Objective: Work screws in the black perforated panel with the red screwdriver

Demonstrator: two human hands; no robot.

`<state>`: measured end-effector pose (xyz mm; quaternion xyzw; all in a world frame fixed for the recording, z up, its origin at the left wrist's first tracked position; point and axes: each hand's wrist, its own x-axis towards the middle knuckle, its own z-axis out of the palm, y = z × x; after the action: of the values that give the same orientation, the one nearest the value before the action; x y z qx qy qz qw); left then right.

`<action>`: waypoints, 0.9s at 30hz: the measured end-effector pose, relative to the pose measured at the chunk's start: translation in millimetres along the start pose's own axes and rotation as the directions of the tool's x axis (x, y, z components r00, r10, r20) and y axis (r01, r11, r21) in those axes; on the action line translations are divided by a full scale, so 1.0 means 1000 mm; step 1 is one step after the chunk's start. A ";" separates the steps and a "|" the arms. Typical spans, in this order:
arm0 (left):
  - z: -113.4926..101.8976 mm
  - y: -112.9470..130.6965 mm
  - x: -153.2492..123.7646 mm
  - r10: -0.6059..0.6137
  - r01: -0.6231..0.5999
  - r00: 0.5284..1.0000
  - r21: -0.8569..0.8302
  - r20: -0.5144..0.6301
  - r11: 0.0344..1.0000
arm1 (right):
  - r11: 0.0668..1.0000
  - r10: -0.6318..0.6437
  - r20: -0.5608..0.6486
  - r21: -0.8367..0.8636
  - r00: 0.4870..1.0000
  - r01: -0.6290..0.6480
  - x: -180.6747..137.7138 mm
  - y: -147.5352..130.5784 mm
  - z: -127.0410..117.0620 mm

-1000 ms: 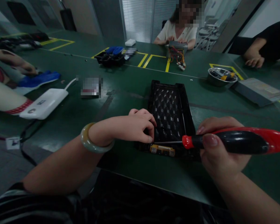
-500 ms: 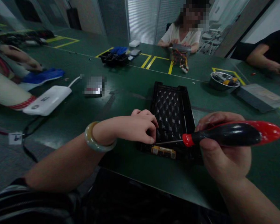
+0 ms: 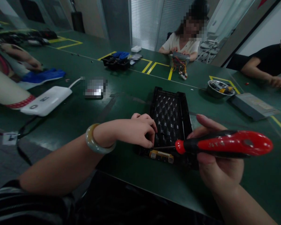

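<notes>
A black plastic panel (image 3: pixel 170 117) with a quilted inner face lies on the green table in front of me. At its near end sits a small yellowish circuit board (image 3: pixel 161 156) with metal ports. My right hand (image 3: pixel 221 162) grips a red-and-black screwdriver (image 3: pixel 234 144), held nearly level with its shaft pointing left. The shaft's tip reaches the panel's near left corner, beside my left fingertips. My left hand (image 3: pixel 142 131) rests at that corner with fingers curled and thumb and finger pressed together. Whatever lies between them is hidden.
A white power bank (image 3: pixel 46 100) lies at left near another person's arm (image 3: pixel 9 84). Further off are a black tray (image 3: pixel 115 62), a metal bowl of tools (image 3: pixel 220 89) and a flat grey box (image 3: pixel 254 105). Two people sit across the table, one handling a grey unit with wires (image 3: pixel 180 59).
The screwdriver handle has turned in my right hand, showing its red side now, and my right fingers have loosened somewhat. My left hand stays at the panel's corner. The view has shifted slightly.
</notes>
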<state>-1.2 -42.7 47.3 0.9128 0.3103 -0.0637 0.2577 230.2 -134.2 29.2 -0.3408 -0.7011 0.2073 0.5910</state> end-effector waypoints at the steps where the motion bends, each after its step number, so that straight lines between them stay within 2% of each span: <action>1: 0.000 0.001 0.000 -0.003 0.003 1.000 -0.002 0.002 1.000 | 1.000 -0.007 -0.005 0.000 1.000 0.007 -0.001 0.001 0.000; 5: -0.002 0.003 -0.001 -0.015 0.015 1.000 -0.001 0.008 1.000 | 1.000 0.003 -0.053 0.014 0.999 -0.002 -0.004 -0.001 0.001; 9: -0.002 0.004 -0.001 -0.016 0.016 1.000 0.005 0.006 1.000 | 0.999 0.035 0.001 0.029 0.999 -0.035 -0.004 -0.006 0.001; 14: 0.001 0.001 0.000 0.003 -0.003 1.000 0.006 -0.017 1.000 | 1.000 0.006 0.053 0.009 0.999 -0.006 0.000 -0.010 -0.001; 20: 0.002 0.000 0.000 0.005 -0.005 1.000 0.005 -0.028 1.000 | 0.991 0.053 0.052 0.118 0.997 -0.059 -0.002 -0.010 0.000; 23: 0.002 0.001 0.001 -0.007 0.007 1.000 0.009 -0.024 1.000 | 0.988 0.069 -0.046 0.144 0.997 -0.062 -0.001 -0.006 0.002; 27: 0.002 0.002 0.001 -0.012 0.012 1.000 0.000 -0.027 1.000 | 0.986 0.086 -0.287 0.164 0.954 -0.039 0.006 -0.002 0.002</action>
<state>0.4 -44.4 46.1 0.9117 0.3194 -0.0528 0.2530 227.3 -130.8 34.0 -0.3425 -0.5761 0.2276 0.7064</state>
